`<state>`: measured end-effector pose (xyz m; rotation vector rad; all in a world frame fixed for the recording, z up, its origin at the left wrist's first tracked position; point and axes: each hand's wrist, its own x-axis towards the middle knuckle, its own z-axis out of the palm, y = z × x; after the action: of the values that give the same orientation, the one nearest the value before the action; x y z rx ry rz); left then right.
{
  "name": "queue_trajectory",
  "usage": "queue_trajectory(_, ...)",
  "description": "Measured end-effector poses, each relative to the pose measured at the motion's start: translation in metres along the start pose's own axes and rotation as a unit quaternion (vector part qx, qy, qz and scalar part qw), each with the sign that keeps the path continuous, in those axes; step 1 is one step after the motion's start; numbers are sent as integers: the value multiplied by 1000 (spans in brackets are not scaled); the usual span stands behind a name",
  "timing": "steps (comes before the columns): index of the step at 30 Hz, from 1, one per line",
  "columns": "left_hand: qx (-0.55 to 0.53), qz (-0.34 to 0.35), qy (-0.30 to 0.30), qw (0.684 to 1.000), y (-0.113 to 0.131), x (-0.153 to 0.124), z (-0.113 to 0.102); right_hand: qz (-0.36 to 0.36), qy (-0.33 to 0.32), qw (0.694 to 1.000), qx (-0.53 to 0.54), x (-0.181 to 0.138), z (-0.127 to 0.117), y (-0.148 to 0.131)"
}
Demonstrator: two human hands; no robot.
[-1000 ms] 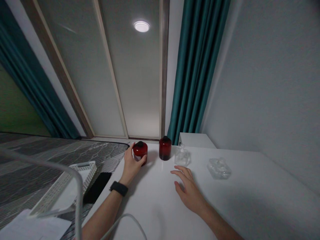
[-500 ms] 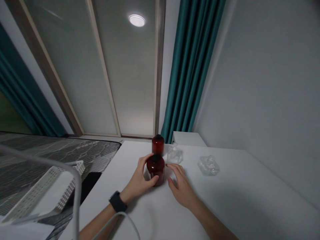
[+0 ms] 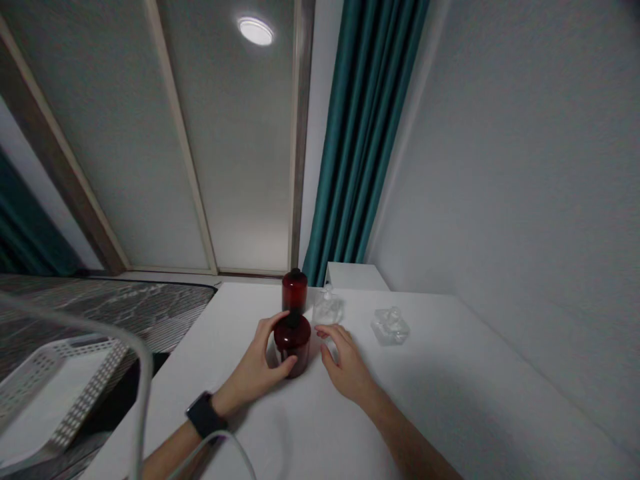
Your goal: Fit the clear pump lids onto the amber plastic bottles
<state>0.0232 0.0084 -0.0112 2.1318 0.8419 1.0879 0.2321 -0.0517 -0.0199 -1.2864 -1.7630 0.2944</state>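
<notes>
A dark red, see-through bottle (image 3: 293,345) with a black top stands on the white table (image 3: 320,427). My left hand (image 3: 257,365), with a dark watch on the wrist, is wrapped round its left side, thumb in front and fingers behind. Just right of the bottle, a little apart from it, is my right hand (image 3: 345,367), fingers bent, thumb and forefinger apart and nothing between them. Directly behind stands a second red bottle (image 3: 295,291) with a black top. Beside that one lies a crumpled clear plastic bag (image 3: 327,309).
Another clear plastic bag (image 3: 391,326) lies further right on the table. At the lower left is a white perforated basket (image 3: 90,400). A pale cable (image 3: 143,387) curves across the near left. Behind the table stand a white cabinet (image 3: 355,275) and a teal curtain (image 3: 363,147).
The camera has turned slightly right, so everything sits further left in the picture. My left hand keeps its hold on the bottle. My right hand's fingers look slightly more bent.
</notes>
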Motion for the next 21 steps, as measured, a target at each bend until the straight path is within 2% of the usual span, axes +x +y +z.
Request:
queue_trajectory(4, 3, 3, 1, 1000, -1, 0, 0, -46, 24, 996, -67, 4, -10, 4)
queue_trajectory(7, 9, 6, 2, 1000, -3, 0, 0, -54, 123, 978, -161, 9, -31, 18)
queue_trajectory(9, 9, 13, 1, 1000, -5, -1, 0, -28, 191, 953, -234, 11, -48, 33)
queue_trajectory(11, 7, 20, 6, 1000, -6, 0, 1, 10, 227, 929, -290, 12, -64, 50)
queue_trajectory(15, 7, 21, 9, 1000, -6, 0, 0, 116, 232, 925, -277, 9, -81, 82)
queue_trajectory(21, 15, 16, -10, 1000, -3, 1, -6, 128, 177, 951, -220, 6, -85, 104)
